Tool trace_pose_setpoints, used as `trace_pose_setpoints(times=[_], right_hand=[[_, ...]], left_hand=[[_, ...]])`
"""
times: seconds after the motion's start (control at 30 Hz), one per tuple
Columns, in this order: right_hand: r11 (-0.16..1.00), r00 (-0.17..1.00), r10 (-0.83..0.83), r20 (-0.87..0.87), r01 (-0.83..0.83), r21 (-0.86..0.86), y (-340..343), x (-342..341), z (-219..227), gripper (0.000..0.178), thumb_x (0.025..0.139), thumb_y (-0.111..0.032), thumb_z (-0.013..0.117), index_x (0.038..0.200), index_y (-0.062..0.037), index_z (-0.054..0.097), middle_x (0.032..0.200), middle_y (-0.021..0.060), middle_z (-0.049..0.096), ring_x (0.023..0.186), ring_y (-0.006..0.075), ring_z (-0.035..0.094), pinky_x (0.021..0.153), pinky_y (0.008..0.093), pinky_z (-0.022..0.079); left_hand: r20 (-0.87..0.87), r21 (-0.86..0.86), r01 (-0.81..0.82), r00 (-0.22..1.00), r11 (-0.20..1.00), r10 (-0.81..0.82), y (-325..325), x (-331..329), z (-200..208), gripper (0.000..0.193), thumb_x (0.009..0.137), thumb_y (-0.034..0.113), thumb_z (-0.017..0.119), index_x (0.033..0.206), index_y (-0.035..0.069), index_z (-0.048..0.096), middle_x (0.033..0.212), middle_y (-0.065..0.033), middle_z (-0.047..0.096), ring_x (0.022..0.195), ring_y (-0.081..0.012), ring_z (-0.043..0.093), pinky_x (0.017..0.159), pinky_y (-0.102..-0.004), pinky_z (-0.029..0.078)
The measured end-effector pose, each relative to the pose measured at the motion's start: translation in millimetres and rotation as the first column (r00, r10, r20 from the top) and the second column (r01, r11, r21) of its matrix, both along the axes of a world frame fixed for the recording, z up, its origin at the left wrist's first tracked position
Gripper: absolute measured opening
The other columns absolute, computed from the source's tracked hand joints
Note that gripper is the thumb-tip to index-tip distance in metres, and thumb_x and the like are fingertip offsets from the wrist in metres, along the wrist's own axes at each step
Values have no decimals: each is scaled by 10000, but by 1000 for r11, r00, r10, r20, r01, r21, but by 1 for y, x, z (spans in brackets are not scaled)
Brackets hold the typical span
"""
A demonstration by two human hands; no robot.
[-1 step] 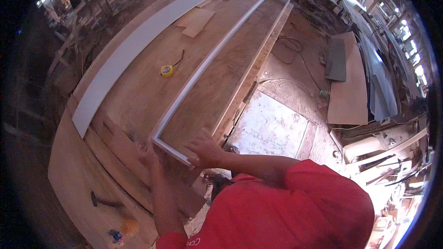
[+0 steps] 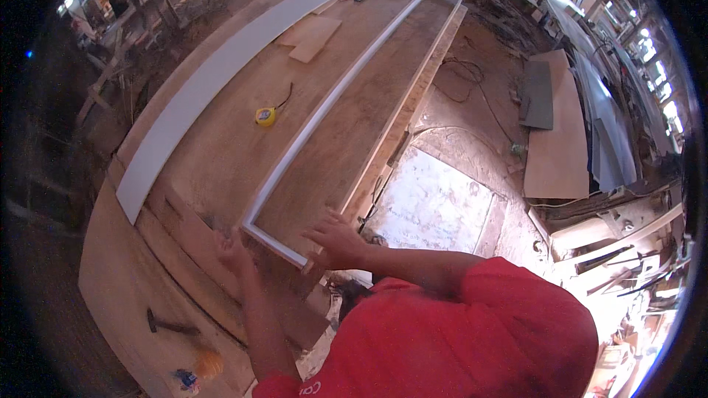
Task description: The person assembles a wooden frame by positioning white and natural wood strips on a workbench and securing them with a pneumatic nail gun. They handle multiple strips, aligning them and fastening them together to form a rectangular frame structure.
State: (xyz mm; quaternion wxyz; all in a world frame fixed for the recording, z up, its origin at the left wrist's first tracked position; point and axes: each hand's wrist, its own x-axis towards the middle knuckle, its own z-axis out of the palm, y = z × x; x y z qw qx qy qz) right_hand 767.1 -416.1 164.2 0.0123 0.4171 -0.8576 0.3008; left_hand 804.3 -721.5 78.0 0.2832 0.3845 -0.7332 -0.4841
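White long frame [image 2: 346, 103] lies assembled on the workbench [image 2: 221, 155]; left hand [image 2: 234, 254] and right hand [image 2: 335, 239], fingers spread and released, steady its near corner; fixing seemingly remains.

Warm, fairly dim workshop light; daylight glares at the upper right and upper left. Heavy fisheye bending, black corners, both hands motion-blurred.

On the wooden workbench [image 2: 221, 162] I see a yellow tape measure [image 2: 265, 116] beside a long white board [image 2: 221, 77]. Two small plywood pieces [image 2: 311, 35] lie further up. Near the bottom edge there is a black-headed hammer [image 2: 168, 324] and an orange bottle [image 2: 206, 362]. On the floor I see a black cable [image 2: 472, 88] and a brown plywood sheet [image 2: 557, 140].
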Motion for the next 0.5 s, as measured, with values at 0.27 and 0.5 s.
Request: trace_pose_setpoints(times=[0.27,0.5], right_hand=[[970,956,-240,167,228,88,193,-15,-34,269,846,-238,751,1091,-129,741,975,115,691,969,332,662,871,498,516],[941,837,-214,504,38,336,376,-77,-76,329,912,-314,692,1182,-130,733,1031,138,719,1001,364,693,892,506,543]], left_hand=[[-131,-238,-174,981,956,146,141,21,108,229,982,137,682,1076,-71,671,965,-150,677,883,-245,628,826,-373,515],[-176,-281,337,902,898,-394,369,-63,65,94,938,84,711,958,-8,709,908,-104,705,771,-207,651,687,-333,524]])
